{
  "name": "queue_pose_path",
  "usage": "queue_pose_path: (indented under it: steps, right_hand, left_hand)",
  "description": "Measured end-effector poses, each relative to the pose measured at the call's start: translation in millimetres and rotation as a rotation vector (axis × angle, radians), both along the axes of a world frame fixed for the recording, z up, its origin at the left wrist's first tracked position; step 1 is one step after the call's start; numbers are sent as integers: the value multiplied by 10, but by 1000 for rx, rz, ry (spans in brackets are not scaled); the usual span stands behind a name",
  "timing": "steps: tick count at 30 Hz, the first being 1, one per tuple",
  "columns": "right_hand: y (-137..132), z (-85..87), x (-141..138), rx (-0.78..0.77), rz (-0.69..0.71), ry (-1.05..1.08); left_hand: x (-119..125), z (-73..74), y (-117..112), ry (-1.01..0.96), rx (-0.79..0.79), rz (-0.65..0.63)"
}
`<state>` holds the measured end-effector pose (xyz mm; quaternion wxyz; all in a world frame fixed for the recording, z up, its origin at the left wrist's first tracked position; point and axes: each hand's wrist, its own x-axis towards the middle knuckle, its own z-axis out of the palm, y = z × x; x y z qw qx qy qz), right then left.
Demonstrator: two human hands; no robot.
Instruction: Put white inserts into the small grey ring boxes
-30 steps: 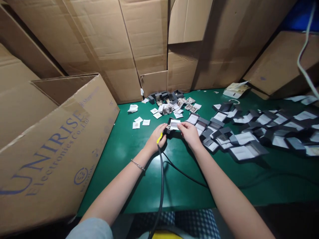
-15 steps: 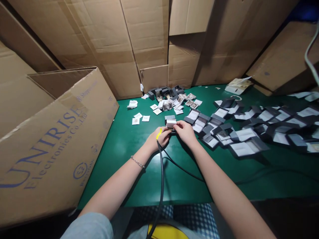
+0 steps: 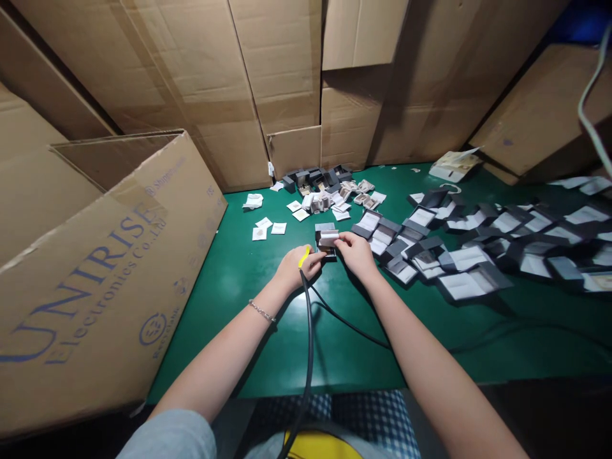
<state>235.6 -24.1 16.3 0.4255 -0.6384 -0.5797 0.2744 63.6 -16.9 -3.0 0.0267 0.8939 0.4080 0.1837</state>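
A small black box (image 3: 333,257) with its lid up stands in the middle of the green table (image 3: 354,373). My left hand (image 3: 297,266) is closed at the box's near left side, with a fingertip reaching over the open inside. A yellow mark and a black cable (image 3: 310,338) show on this hand. Between the thumb and fingers of my right hand (image 3: 356,256) is a white padded insert (image 3: 328,237), pinched at its right end and lifted above the box. The inside of the box is partly hidden by the insert and my fingers.
Many open dark boxes (image 3: 471,258) with white linings spread over the right side. Behind my hands lies a pile of dark boxes and pale inserts (image 3: 319,203), with white squares (image 3: 278,228) nearby. A large carton (image 3: 115,268) stands left; cardboard (image 3: 287,76) walls the back.
My left hand has drawn slightly left and down, uncovering more of the box's front. The white insert stays in my right hand, tilted a little more. The view has shifted slightly.
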Motion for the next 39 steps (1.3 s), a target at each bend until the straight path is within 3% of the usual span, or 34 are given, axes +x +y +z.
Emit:
queue_pose_path:
  steps: [7, 18, 25, 39]
  right_hand:
    - [23, -26, -1, -19, 62, -64]
    - [59, -101, -9, 73, 85, -288]
    - [58, -119, -17, 51, 61, -283]
    - [5, -31, -77, -18, 19, -373]
  left_hand:
    - [-20, 25, 1, -23, -12, -84]
    - [2, 57, -24, -7, 2, -73]
    - [57, 83, -24, 127, 14, -23]
    - [76, 131, -29, 180, 4, -11]
